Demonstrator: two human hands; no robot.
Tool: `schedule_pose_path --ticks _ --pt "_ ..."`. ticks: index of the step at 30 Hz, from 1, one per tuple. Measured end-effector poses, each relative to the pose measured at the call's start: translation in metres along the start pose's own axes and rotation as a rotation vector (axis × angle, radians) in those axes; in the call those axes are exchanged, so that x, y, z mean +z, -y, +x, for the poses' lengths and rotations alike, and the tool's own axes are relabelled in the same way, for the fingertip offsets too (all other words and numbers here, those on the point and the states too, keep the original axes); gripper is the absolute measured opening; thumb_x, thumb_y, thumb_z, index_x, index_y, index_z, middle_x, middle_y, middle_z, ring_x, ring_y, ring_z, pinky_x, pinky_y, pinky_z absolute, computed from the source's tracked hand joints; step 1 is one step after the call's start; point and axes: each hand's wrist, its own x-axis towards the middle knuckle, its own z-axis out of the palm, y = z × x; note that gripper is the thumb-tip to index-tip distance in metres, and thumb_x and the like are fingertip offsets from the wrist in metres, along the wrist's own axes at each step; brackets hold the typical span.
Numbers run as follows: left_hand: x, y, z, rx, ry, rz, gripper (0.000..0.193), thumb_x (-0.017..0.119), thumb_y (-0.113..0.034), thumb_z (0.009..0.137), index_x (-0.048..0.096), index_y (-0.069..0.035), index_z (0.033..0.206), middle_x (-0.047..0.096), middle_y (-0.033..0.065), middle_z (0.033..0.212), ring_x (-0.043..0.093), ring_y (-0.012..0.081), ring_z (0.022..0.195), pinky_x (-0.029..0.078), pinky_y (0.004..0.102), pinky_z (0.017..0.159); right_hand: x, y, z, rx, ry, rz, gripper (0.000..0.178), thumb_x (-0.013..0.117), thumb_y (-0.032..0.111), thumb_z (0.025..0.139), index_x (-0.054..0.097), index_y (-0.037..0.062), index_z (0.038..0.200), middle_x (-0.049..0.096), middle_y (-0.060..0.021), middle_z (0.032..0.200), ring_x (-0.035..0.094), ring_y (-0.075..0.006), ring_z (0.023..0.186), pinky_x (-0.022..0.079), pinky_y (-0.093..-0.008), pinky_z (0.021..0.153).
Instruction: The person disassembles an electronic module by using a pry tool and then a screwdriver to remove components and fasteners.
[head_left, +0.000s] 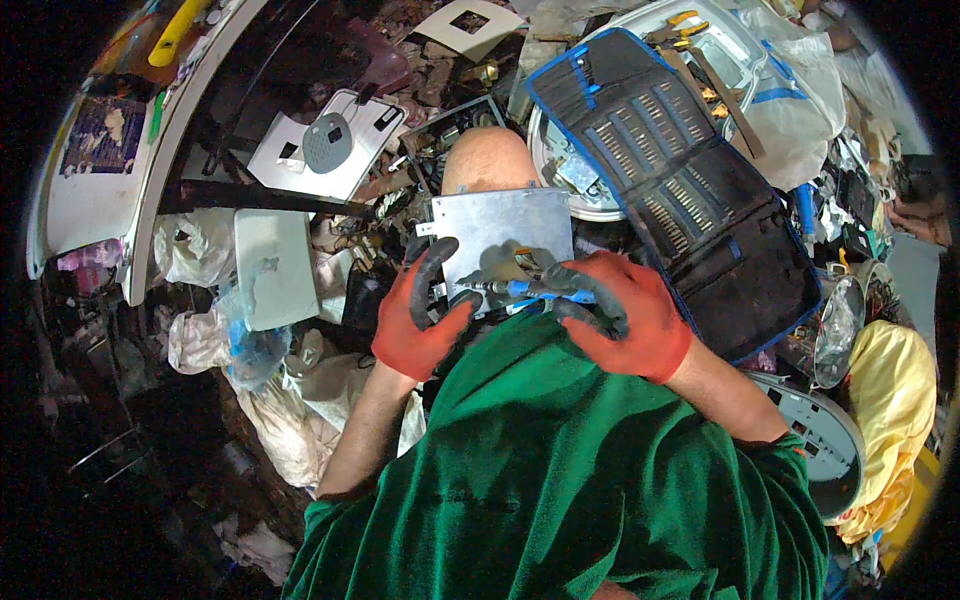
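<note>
A flat silver metal case (500, 222) lies across my lap, in front of my bare knee (490, 155). My left hand (412, 318), in a red glove with dark fingertips, grips the case's near left edge between thumb and fingers. In the same kind of glove, my right hand (630, 315) closes around a blue-handled screwdriver (520, 288). Its shaft points left, low over the metal face, toward my left thumb. Whether the tip touches the case or a screw, I cannot tell.
An unrolled black tool pouch (720, 235) with blue trim and rows of bits lies at my right. Behind it sits a white basin (548, 150). White panels (276, 268) and plastic bags (195, 245) lie left; a yellow bag (890, 420) lies right. Scrap surrounds me.
</note>
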Motion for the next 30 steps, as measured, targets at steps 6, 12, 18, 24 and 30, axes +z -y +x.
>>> schedule_pose_path --ticks 6,12,18,24,30 --pt "0.0043 -0.0048 0.0029 0.016 -0.037 -0.001 0.06 0.075 -0.009 0.075 0.056 -0.004 0.132 0.058 0.0189 0.133 0.05 0.0331 0.13 0.04 0.0415 0.108 0.0061 -0.0023 0.0005 -0.043 0.008 -0.072 0.05 0.074 0.021 0.077 0.059 0.0041 0.121 0.063 -0.0167 0.101 0.064 -0.0366 0.087 0.053 -0.0422 0.075" --pt "0.0023 -0.0034 0.0042 0.104 -0.046 0.111 0.057 0.073 -0.009 0.077 0.057 -0.004 0.131 0.058 0.0208 0.131 0.053 0.0346 0.128 0.042 0.0411 0.106 0.0037 0.0031 0.0013 -0.043 0.007 -0.102 0.05 0.074 0.022 0.076 0.059 0.0046 0.121 0.063 -0.0168 0.101 0.065 -0.0361 0.086 0.053 -0.0421 0.074" --pt "0.0027 -0.0048 0.0036 0.047 -0.033 0.033 0.056 0.073 -0.01 0.078 0.056 -0.003 0.132 0.059 0.0213 0.13 0.054 0.0347 0.126 0.042 0.0407 0.105 0.0036 0.0006 0.0004 -0.034 -0.001 -0.078 0.048 0.075 0.02 0.076 0.061 0.0051 0.119 0.063 -0.0175 0.101 0.065 -0.0364 0.087 0.054 -0.0421 0.076" --pt "0.0028 -0.0058 0.0045 0.062 -0.035 0.049 0.057 0.073 -0.011 0.079 0.055 -0.003 0.133 0.058 0.0209 0.131 0.054 0.0332 0.126 0.042 0.0399 0.105 0.0048 -0.0031 -0.0014 -0.045 -0.016 -0.086 0.05 0.076 0.02 0.075 0.061 0.0048 0.12 0.064 -0.0198 0.104 0.065 -0.038 0.089 0.054 -0.0416 0.078" --pt "0.0025 -0.0023 0.0035 0.017 -0.017 0.025 0.059 0.074 -0.011 0.078 0.055 -0.004 0.133 0.058 0.0198 0.132 0.053 0.0342 0.128 0.042 0.0408 0.106 0.0007 0.0029 0.0015 -0.024 0.026 -0.068 0.049 0.075 0.019 0.075 0.061 0.0042 0.119 0.064 -0.0201 0.104 0.065 -0.0375 0.091 0.054 -0.0418 0.08"
